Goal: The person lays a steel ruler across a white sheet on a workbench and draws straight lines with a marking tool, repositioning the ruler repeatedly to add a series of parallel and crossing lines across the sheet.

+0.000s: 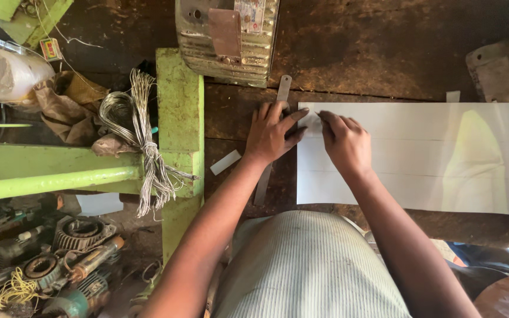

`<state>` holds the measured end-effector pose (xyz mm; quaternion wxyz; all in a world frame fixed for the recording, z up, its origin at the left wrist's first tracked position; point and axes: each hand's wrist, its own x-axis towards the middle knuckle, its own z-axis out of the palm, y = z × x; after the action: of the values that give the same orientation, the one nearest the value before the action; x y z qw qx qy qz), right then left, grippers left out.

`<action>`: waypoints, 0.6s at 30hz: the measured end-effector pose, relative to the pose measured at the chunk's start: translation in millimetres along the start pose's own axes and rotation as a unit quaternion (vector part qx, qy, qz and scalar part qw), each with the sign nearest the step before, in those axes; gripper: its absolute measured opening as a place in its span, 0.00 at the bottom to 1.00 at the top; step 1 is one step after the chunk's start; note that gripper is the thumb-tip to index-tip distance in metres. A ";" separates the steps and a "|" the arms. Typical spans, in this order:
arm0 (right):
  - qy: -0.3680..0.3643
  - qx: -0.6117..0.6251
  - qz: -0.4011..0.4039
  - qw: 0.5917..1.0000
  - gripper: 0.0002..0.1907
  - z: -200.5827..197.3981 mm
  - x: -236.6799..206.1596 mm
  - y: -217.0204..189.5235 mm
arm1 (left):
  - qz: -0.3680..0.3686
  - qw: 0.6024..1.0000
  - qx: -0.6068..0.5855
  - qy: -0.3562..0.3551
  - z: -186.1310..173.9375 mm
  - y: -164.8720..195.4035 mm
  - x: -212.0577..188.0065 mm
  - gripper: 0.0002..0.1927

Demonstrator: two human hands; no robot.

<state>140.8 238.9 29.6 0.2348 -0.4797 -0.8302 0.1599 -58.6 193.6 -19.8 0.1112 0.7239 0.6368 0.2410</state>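
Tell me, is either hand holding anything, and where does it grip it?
The left hand presses flat on a metal ruler, gripping nothing. The right hand pinches something small at the white sheet's left edge; what it is cannot be told.

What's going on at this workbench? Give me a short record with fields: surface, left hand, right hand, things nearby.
Surface: dark, worn wooden bench
Left hand: pressed flat on a metal ruler at the left edge of a white sheet
Right hand: on the sheet's top left corner, fingers pinched; whether it holds a tool cannot be told
Sheet: lies flat, with faint lines running along it
Nearby: green metal frame, bundle of wire, ribbed motor housing, motor parts on the floor
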 end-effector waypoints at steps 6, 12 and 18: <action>-0.066 -0.045 -0.009 0.997 0.11 9.2 11.7 1.1 | -0.012 1.000 -0.026 -0.013 1.2 -2.5 -1.7 0.25; -0.065 -0.078 -0.011 0.995 0.10 5.4 20.8 -3.1 | -0.011 1.000 0.006 -0.010 5.0 -3.0 -2.5 0.25; -0.134 0.019 0.056 0.989 0.08 -36.0 -27.4 -20.4 | -0.004 1.000 -0.003 -0.003 -3.6 8.4 -8.6 0.26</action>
<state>157.4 206.4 63.4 0.1214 -0.4951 -0.8227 0.2514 -53.7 183.3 -14.6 0.1163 0.7214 0.6389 0.2405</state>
